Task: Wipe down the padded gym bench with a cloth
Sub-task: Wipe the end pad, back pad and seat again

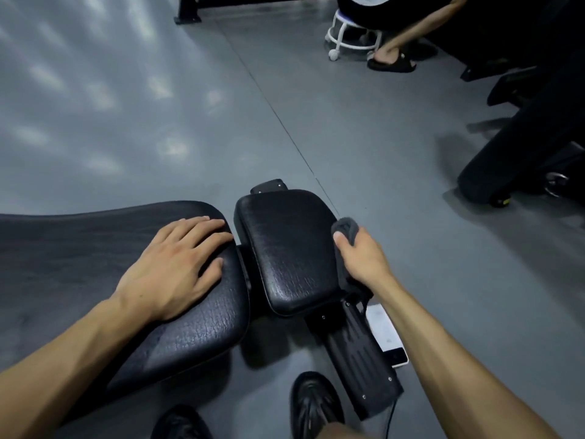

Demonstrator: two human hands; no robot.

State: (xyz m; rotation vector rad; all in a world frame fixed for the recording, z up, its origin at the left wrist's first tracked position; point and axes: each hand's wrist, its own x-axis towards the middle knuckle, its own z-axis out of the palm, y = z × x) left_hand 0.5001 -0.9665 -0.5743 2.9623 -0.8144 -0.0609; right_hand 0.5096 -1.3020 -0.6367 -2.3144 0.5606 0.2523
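The black padded gym bench has a long back pad (79,248) on the left and a smaller seat pad (285,245) in the middle. My left hand (177,264) lies flat on the near end of the long pad, fingers spread, holding nothing. My right hand (361,258) is closed on a bunched dark grey cloth (345,229) and presses it against the right edge of the seat pad. Part of the cloth hangs down under my palm.
The bench's black metal foot (357,353) juts toward me, with a white phone (387,337) on the grey floor beside it. My black shoes (313,403) are below. A seated person on a white wheeled stool (351,39) is far back; black gym equipment (525,147) stands right.
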